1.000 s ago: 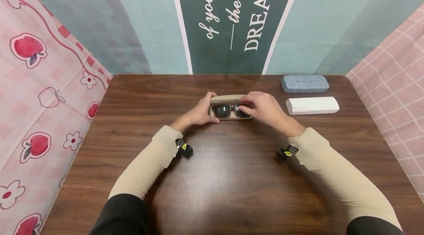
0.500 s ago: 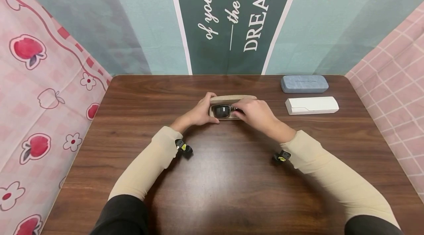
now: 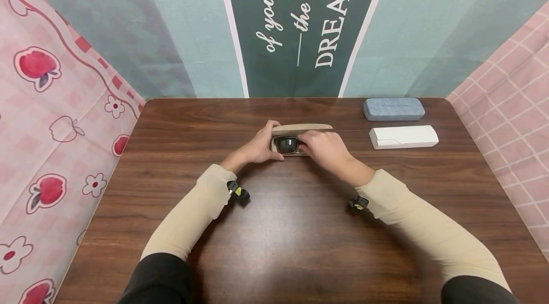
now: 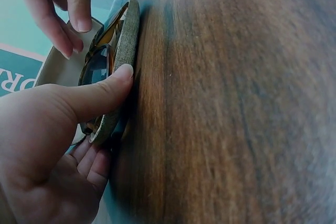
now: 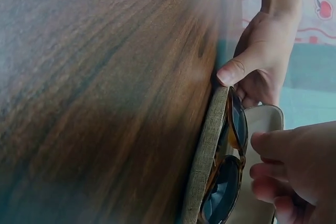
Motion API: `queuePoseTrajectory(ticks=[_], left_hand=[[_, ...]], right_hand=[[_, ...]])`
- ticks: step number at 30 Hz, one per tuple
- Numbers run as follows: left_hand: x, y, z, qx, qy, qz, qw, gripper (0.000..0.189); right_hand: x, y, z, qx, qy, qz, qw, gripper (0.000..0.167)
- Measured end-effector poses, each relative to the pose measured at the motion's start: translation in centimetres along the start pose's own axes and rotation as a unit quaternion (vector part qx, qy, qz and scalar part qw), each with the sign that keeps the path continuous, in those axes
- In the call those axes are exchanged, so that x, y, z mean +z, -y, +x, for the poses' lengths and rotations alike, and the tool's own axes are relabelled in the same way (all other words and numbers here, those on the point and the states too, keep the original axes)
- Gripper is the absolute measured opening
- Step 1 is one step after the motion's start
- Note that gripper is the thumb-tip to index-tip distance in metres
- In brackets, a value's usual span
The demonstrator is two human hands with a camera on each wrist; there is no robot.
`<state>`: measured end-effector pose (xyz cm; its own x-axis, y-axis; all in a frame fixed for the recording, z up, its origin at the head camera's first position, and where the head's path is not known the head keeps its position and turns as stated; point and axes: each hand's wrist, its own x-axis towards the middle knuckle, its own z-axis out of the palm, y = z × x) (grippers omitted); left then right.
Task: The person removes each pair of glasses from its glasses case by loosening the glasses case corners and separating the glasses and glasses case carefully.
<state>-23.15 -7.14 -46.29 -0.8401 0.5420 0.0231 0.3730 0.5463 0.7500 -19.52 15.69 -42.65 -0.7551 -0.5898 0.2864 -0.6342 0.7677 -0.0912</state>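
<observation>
A beige fabric glasses case (image 3: 296,128) lies open on the table, its lid raised at the back. Dark-lensed sunglasses (image 3: 287,145) with a tortoiseshell frame sit inside. My left hand (image 3: 259,146) grips the left end of the case, thumb along the front edge in the left wrist view. In the head view my right hand (image 3: 328,149) hides the right lens. Its loosely bent fingers hover over the bridge of the sunglasses in the right wrist view, with a small gap between thumb tip and frame.
A blue glasses case (image 3: 393,109) and a white glasses case (image 3: 404,136) lie closed at the back right of the wooden table (image 3: 274,228). A cloth backdrop with lettering (image 3: 300,32) rises behind the table's far edge.
My right hand has slid left over the sunglasses, from the right lens toward the bridge. My left hand and the case have stayed in place.
</observation>
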Motion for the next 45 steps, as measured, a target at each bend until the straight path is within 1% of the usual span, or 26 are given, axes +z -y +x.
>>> queuePoseTrajectory(ticks=[4, 9, 14, 20, 27, 34, 39, 45], left_hand=[[0.0, 0.0, -0.1, 0.000, 0.002, -0.002, 1.0000, 0.089], [-0.1, -0.1, -0.1, -0.007, 0.006, -0.004, 0.9999, 0.089], [-0.1, 0.0, 0.0, -0.012, 0.008, -0.003, 0.9999, 0.088], [-0.1, 0.1, 0.0, -0.011, 0.008, -0.005, 0.9999, 0.088], [0.0, 0.2, 0.0, -0.007, 0.009, -0.005, 0.9999, 0.089], [0.1, 0.3, 0.1, -0.002, 0.007, -0.003, 1.0000, 0.089], [0.1, 0.3, 0.1, -0.002, 0.007, -0.005, 1.0000, 0.088], [0.1, 0.2, 0.0, -0.002, 0.005, -0.004, 1.0000, 0.088]], right_hand=[[0.3, 0.1, 0.3, 0.017, 0.013, -0.008, 0.9997, 0.011], [0.9, 0.2, 0.6, 0.030, 0.025, -0.026, 0.9989, 0.011], [1.1, 0.3, 0.8, 0.043, 0.021, -0.043, 0.9979, 0.009], [1.3, 0.5, 0.8, 0.048, 0.022, -0.051, 0.9974, 0.010], [1.8, 0.6, 0.8, 0.056, 0.006, -0.059, 0.9967, 0.006], [2.1, 0.7, 1.0, 0.066, -0.008, -0.064, 0.9957, 0.011], [2.1, 0.7, 0.9, 0.070, -0.016, -0.058, 0.9957, 0.008], [2.1, 0.9, 0.9, 0.075, -0.026, -0.050, 0.9956, 0.009]])
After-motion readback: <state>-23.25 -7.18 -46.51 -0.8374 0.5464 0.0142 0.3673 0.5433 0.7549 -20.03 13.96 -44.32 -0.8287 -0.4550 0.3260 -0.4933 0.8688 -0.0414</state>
